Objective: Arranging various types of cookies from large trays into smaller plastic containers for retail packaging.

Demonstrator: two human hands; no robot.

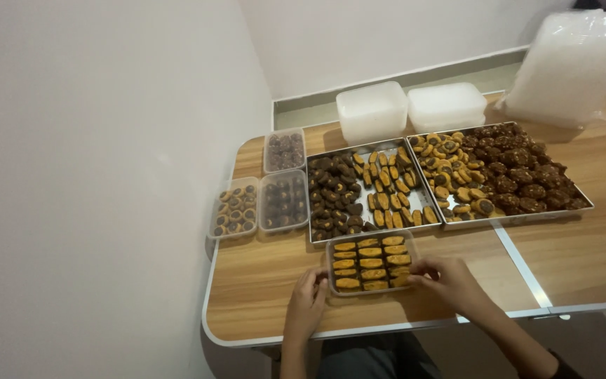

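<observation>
A clear plastic box (371, 262) filled with rows of orange-brown oblong cookies sits near the front edge of the wooden table (261, 281). My left hand (308, 302) grips the box's left side. My right hand (447, 278) holds its right side, fingers on the rim. Just behind the box lies a metal tray (422, 200) with dark round cookies on its left half and orange oblong cookies on its right half.
A second metal tray (499, 175) of ringed and dark clustered cookies lies to the right. Three filled clear boxes (264, 196) stand at the left. White lidded containers (408, 109) and a bagged stack of containers (573, 67) are at the back. A wall (92, 175) borders the left.
</observation>
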